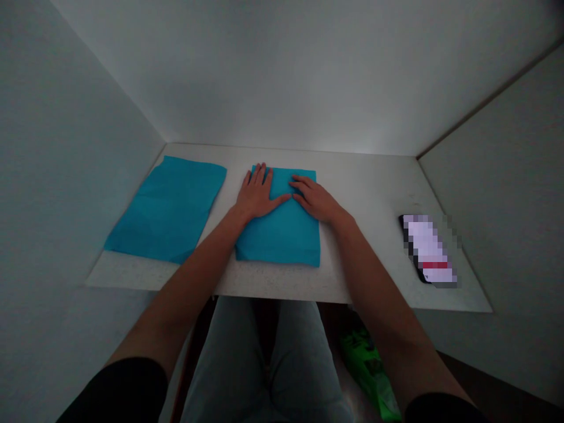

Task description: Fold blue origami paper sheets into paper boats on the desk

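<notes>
A blue rectangular sheet of cloth or paper (282, 241) lies flat in the middle of the white table. My left hand (259, 195) rests palm down on its upper left part, with the fingers spread and the thumb stretched to the right. On the upper right part lies my right hand (314, 197), its fingers apart and slightly bent, pointing left. The tips of the left thumb and the right hand's fingers are close together. A second, larger blue sheet (170, 208) lies at the left of the table, with its lower right corner beside my left forearm.
A phone with a lit, blurred screen (427, 247) lies on the right of the white table (370, 235). Walls stand behind and at both sides. Below the front edge are my legs and a green bag (370, 373) on the floor.
</notes>
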### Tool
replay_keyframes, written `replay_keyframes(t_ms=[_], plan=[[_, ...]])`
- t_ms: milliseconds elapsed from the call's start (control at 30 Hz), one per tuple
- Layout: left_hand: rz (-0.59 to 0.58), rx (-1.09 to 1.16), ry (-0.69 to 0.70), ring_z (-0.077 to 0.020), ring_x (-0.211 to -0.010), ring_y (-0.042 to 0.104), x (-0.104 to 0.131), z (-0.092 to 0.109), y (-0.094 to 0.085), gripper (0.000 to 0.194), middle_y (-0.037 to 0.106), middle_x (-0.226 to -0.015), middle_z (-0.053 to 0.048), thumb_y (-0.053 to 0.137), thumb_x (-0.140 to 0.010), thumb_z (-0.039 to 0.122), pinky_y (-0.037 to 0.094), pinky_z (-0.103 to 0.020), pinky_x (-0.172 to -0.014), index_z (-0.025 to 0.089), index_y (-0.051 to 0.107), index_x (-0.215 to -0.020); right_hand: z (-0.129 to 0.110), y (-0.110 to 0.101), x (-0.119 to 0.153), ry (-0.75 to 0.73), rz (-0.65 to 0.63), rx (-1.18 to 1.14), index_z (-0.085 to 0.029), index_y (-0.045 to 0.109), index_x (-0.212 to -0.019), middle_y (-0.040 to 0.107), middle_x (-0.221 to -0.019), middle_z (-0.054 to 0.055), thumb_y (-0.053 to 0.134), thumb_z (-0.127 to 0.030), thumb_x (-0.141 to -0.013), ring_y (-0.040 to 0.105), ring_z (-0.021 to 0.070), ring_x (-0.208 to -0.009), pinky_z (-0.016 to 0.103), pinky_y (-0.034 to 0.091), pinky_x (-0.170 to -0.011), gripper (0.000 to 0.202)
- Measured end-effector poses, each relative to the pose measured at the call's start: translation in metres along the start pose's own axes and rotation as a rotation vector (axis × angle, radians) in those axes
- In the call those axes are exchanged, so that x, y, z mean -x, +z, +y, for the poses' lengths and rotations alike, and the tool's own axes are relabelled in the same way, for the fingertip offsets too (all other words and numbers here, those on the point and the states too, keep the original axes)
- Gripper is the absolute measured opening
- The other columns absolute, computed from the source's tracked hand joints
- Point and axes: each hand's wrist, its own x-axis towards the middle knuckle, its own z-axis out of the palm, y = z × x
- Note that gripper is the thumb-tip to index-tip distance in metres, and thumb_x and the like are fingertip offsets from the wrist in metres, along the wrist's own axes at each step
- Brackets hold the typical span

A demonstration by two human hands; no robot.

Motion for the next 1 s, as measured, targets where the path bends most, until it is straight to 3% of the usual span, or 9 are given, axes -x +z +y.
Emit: replay_keyframes(t_ms=[133,267,367,467,600,733,833,933,1000], plan=[[0.014,-0.013,-0.007,-0.0422,-0.178,0.01,0.004,-0.01,0.002,0.1,0.017,-0.187,-0.03,0.042,-0.111,0.071,0.003,-0.06,-0.144,-0.002,0.028,-0.178,0.002,-0.007,0.002,0.07,0.014,0.044,-0.023,0.061,-0.163,0.053,-0.175,0.016,0.046,-0.052,-0.115,0.052,0.0404,-0.16,0.07,0.04,-0.134,0.058],[-0.017,0.077,0.201,-0.0446,-0.178,0.01,0.009,-0.024,-0.013,0.111,0.023,-0.187,-0.028,0.062,-0.1,0.081,0.01,-0.063,-0.143,0.007,0.035,-0.177,-0.006,-0.02,0.006,0.069,0.009,0.01,-0.022,0.064,-0.161,0.06,-0.168,0.017,0.049,-0.063,-0.114,0.059,0.0412,-0.154,0.065,0.046,-0.131,0.064],[-0.075,0.143,0.34,-0.0467,-0.177,0.014,0.009,-0.037,-0.027,0.122,0.028,-0.187,-0.023,0.075,-0.082,0.093,0.016,-0.064,-0.142,0.017,0.045,-0.174,-0.01,-0.026,0.011,0.02,-0.061,-0.031,-0.028,0.059,-0.167,0.053,-0.175,0.015,0.072,-0.082,-0.095,0.051,0.0461,-0.16,0.068,0.041,-0.134,0.091],[-0.201,0.121,0.317,-0.0467,-0.177,0.012,0.011,-0.043,-0.032,0.134,0.023,-0.189,-0.02,0.076,-0.074,0.097,0.008,-0.063,-0.143,0.021,0.038,-0.178,-0.005,-0.026,0.014,0.011,-0.156,-0.017,-0.028,0.048,-0.175,0.04,-0.183,0.017,0.087,-0.093,-0.069,0.032,0.0544,-0.169,0.076,0.027,-0.138,0.131],[-0.281,0.076,0.29,-0.0464,-0.178,0.002,0.013,-0.044,-0.028,0.146,0.008,-0.192,-0.017,0.076,-0.072,0.097,-0.002,-0.062,-0.143,0.022,0.02,-0.184,0.004,-0.022,0.016,0.034,-0.176,-0.003,-0.028,0.038,-0.18,0.031,-0.187,0.017,0.09,-0.094,-0.062,0.021,0.0562,-0.173,0.078,0.02,-0.139,0.145],[-0.284,0.08,0.303,-0.0441,-0.178,0.006,0.012,-0.044,-0.027,0.141,0.011,-0.192,-0.016,0.078,-0.074,0.095,0.0,-0.06,-0.143,0.023,0.024,-0.183,0.003,-0.025,0.014,0.044,-0.161,-0.019,-0.03,0.046,-0.176,0.038,-0.185,0.015,0.093,-0.089,-0.065,0.03,0.0538,-0.17,0.076,0.024,-0.139,0.134],[-0.238,0.105,0.286,-0.0433,-0.176,0.022,0.01,-0.043,-0.031,0.126,0.025,-0.189,-0.015,0.084,-0.075,0.087,0.01,-0.06,-0.144,0.025,0.042,-0.177,-0.003,-0.034,0.011,0.018,-0.172,-0.037,-0.031,0.066,-0.161,0.053,-0.176,0.013,0.09,-0.081,-0.078,0.046,0.0491,-0.164,0.072,0.031,-0.138,0.1],[-0.152,0.176,0.293,-0.0387,-0.16,0.053,0.007,-0.041,-0.037,0.078,0.059,-0.171,-0.011,0.086,-0.086,0.068,0.028,-0.057,-0.141,0.028,0.074,-0.152,-0.01,-0.045,0.011,0.013,-0.165,-0.078,-0.029,0.085,-0.13,0.075,-0.151,0.01,0.075,-0.069,-0.097,0.069,0.0404,-0.141,0.06,0.05,-0.126,0.053],[-0.065,0.28,0.253,-0.0352,-0.137,0.072,0.006,-0.04,-0.041,0.045,0.081,-0.141,-0.008,0.082,-0.093,0.057,0.046,-0.053,-0.13,0.027,0.086,-0.125,-0.013,-0.052,0.013,0.091,-0.074,-0.081,-0.028,0.086,-0.111,0.085,-0.123,0.008,0.069,-0.065,-0.102,0.079,0.0343,-0.114,0.052,0.06,-0.109,0.042]])
